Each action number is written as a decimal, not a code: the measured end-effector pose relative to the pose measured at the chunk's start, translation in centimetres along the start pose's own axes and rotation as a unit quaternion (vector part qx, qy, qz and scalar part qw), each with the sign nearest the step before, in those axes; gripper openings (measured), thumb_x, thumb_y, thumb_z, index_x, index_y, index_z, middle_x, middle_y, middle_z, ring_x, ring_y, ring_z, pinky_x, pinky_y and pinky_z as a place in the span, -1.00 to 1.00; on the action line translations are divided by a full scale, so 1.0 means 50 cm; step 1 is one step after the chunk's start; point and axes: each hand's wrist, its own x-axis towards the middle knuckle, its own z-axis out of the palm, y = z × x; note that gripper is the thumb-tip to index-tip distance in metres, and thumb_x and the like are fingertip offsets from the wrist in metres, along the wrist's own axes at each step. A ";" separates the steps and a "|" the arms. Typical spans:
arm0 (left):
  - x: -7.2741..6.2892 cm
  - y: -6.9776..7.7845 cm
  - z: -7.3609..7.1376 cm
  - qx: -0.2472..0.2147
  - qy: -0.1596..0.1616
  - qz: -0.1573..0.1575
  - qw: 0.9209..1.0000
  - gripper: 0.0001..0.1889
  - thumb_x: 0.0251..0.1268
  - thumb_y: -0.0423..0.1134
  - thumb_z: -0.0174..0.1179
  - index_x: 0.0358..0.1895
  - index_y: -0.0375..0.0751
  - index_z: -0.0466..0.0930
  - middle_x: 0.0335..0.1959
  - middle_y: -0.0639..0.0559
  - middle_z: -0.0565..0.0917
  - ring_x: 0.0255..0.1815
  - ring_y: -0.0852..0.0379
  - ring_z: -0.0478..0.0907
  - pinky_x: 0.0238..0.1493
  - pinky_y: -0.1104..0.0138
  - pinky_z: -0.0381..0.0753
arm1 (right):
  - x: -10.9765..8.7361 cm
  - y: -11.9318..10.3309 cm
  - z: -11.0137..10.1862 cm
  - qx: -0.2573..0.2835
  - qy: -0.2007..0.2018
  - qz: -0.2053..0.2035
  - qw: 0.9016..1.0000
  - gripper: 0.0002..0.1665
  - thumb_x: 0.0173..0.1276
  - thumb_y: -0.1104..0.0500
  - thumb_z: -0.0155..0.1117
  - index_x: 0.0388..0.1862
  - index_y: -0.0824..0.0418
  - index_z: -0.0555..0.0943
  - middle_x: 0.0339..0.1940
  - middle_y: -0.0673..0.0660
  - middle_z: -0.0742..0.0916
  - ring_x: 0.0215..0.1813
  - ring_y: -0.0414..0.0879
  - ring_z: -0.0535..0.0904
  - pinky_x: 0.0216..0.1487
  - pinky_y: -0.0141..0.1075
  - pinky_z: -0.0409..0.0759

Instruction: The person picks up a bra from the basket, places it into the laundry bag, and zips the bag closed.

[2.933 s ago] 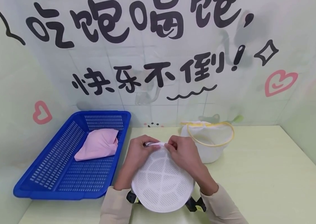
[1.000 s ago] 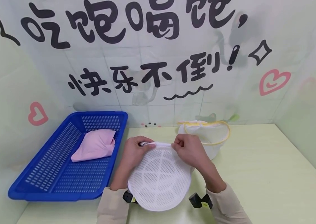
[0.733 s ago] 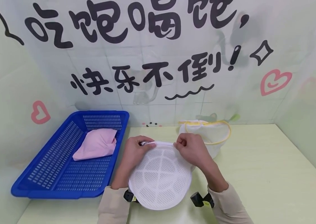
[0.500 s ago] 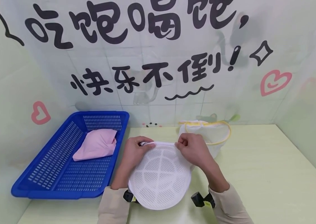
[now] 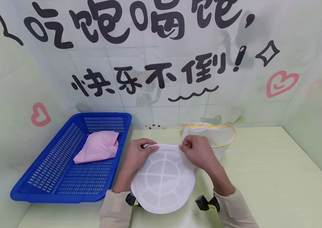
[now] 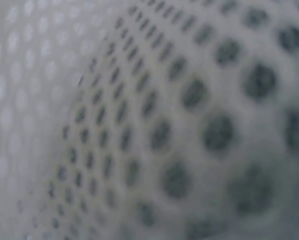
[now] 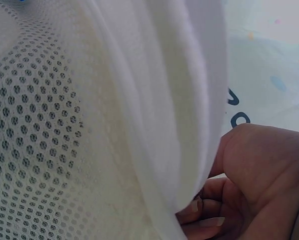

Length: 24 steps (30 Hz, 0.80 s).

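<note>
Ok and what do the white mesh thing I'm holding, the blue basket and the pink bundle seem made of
White mesh thing: matt fabric, probably synthetic, with round holes and soft folds.
Blue basket: likely moulded plastic, slight sheen; its slotted walls look rigid.
Pink bundle: smooth, matt, apparently cloth by its soft creases.

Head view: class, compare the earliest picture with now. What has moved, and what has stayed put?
The right hand has moved right along the top edge of the mesh bag, away from the left hand, widening the gap between them. Both still pinch the bag. The pink cloth, blue basket and yellow-rimmed bag stayed put.
</note>
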 end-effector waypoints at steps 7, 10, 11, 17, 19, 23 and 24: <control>0.001 -0.002 0.000 -0.004 0.002 -0.004 1.000 -0.90 0.01 -0.33 0.44 -0.36 -0.21 0.76 -0.38 0.00 0.71 -0.32 0.06 0.56 -0.32 0.27 0.50 | 0.000 -0.002 -0.001 -0.001 -0.004 0.003 1.000 -0.76 0.18 0.26 0.35 -0.63 0.15 0.52 -0.68 -0.04 0.51 -0.54 -0.11 0.39 -0.45 -0.29 0.37; 0.001 -0.003 0.000 -0.004 0.003 -0.005 1.000 -0.89 0.00 -0.34 0.45 -0.36 -0.21 0.76 -0.37 -0.01 0.71 -0.31 0.06 0.57 -0.30 0.27 0.50 | -0.001 -0.002 -0.001 -0.004 -0.004 0.003 1.000 -0.76 0.18 0.26 0.34 -0.63 0.15 0.53 -0.68 -0.04 0.51 -0.54 -0.11 0.40 -0.44 -0.28 0.37; 0.001 -0.003 0.000 -0.002 0.003 -0.004 1.000 -0.89 0.00 -0.34 0.45 -0.36 -0.21 0.76 -0.37 -0.02 0.71 -0.31 0.06 0.57 -0.30 0.27 0.50 | -0.001 -0.002 -0.002 -0.004 -0.004 0.003 1.000 -0.76 0.18 0.26 0.34 -0.63 0.15 0.53 -0.68 -0.04 0.51 -0.54 -0.11 0.40 -0.44 -0.28 0.37; -0.002 -0.002 -0.001 0.003 0.001 -0.010 1.000 -0.90 0.01 -0.33 0.44 -0.36 -0.21 0.76 -0.36 -0.02 0.71 -0.30 0.05 0.57 -0.28 0.26 0.50 | -0.002 0.000 -0.003 -0.002 -0.007 0.003 1.000 -0.78 0.18 0.27 0.33 -0.63 0.15 0.54 -0.68 -0.04 0.51 -0.54 -0.12 0.40 -0.45 -0.28 0.38; -0.002 -0.001 0.000 0.001 0.001 -0.012 1.000 -0.90 0.02 -0.33 0.44 -0.35 -0.21 0.76 -0.36 -0.02 0.71 -0.31 0.05 0.57 -0.29 0.26 0.50 | -0.003 0.000 -0.003 -0.001 -0.006 0.001 1.000 -0.77 0.18 0.27 0.33 -0.64 0.15 0.53 -0.69 -0.04 0.51 -0.55 -0.12 0.39 -0.45 -0.28 0.37; -0.001 0.000 0.000 -0.005 0.001 -0.018 1.000 -0.90 0.03 -0.34 0.43 -0.35 -0.21 0.76 -0.36 -0.02 0.70 -0.32 0.05 0.55 -0.32 0.27 0.50 | -0.003 -0.001 -0.004 -0.002 -0.004 0.000 1.000 -0.76 0.17 0.27 0.33 -0.65 0.15 0.52 -0.70 -0.05 0.49 -0.55 -0.12 0.39 -0.46 -0.29 0.36; -0.001 0.001 -0.001 -0.007 0.001 -0.017 1.000 -0.90 0.03 -0.34 0.43 -0.35 -0.21 0.76 -0.36 -0.02 0.70 -0.33 0.05 0.55 -0.32 0.27 0.49 | -0.003 -0.001 -0.004 -0.002 -0.004 0.000 1.000 -0.75 0.17 0.27 0.33 -0.65 0.15 0.52 -0.70 -0.05 0.49 -0.56 -0.12 0.39 -0.46 -0.29 0.36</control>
